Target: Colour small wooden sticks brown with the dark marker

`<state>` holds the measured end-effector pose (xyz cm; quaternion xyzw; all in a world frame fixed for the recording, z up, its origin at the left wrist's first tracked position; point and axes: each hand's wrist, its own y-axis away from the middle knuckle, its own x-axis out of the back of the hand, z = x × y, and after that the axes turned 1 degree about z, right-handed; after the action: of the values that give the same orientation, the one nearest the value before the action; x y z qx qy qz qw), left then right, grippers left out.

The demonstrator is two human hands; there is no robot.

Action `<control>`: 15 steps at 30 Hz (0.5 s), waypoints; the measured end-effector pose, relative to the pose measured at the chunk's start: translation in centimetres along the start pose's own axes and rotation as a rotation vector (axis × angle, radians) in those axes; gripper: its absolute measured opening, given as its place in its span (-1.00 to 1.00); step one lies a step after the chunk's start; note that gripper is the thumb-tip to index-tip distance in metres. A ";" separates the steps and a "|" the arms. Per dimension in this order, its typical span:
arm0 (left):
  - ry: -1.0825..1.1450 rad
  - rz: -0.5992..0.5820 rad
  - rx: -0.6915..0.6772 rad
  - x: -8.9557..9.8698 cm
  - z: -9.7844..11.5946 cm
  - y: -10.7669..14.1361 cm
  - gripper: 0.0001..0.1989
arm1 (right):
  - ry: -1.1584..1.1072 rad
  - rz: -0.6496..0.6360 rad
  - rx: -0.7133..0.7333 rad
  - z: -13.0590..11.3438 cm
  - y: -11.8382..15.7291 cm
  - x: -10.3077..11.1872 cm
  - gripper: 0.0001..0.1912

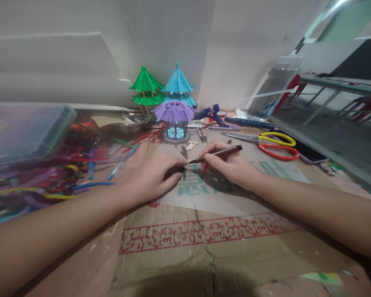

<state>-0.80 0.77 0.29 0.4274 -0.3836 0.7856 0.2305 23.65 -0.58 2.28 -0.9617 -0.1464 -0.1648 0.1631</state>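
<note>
**A marker pen is held close above the paper, its tip beside the left fingers**

The person works at a desk (92, 264), both forearms coming in from its near corners and the hands meeting near the middle. The right hand (225, 166) grasps a dark brown marker pen (224, 153) in the manner of writing, with the thumb and the bent fingers around the barrel. The pen lies at a low slant, its back end up toward the right edge of the desk and its tip toward the left.

The left hand (157, 175) is turned with its back upward, the fingers stretched to the right and the thumb lower, slightly apart from them. Its fingertips are just beside the pen tip; whether they pinch something small, one cannot tell, because this part is blurred.

Under both hands is a white paper (173, 201) with green characters, on a cardboard sheet (160, 264). Beyond the fingertips lie small brown sticks (184, 152). A purple-roofed model (174, 111) stands toward the far edge of the desk, and scissors (261, 139) lie toward the right edge.
</note>
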 end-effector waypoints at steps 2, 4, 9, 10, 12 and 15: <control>-0.016 0.001 -0.009 0.0 0.0 0.0 -0.77 | -0.041 -0.027 -0.040 -0.1 0.1 0.0 -0.83; -0.023 -0.014 -0.047 0.0 -0.2 0.0 -0.78 | -0.067 -0.080 -0.083 -0.3 0.3 -0.2 -0.81; 0.018 -0.007 -0.122 -0.3 -0.7 0.0 -0.75 | -0.038 -0.141 -0.092 -0.6 0.7 -0.7 -0.84; 0.021 -0.006 -0.128 -0.3 -0.7 -0.1 -0.75 | -0.034 -0.138 -0.091 -0.6 0.7 -0.7 -0.84; 0.021 -0.015 -0.133 -0.2 -0.8 -0.1 -0.73 | -0.032 -0.136 -0.096 -0.5 0.6 -0.8 -0.83; 0.024 -0.035 -0.128 -0.2 -0.8 -0.1 -0.72 | -0.020 -0.147 -0.097 -0.3 0.5 -0.8 -0.84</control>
<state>-0.98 1.46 -0.09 0.4089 -0.4225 0.7604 0.2759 23.03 -1.33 2.10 -0.9567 -0.2100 -0.1735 0.1024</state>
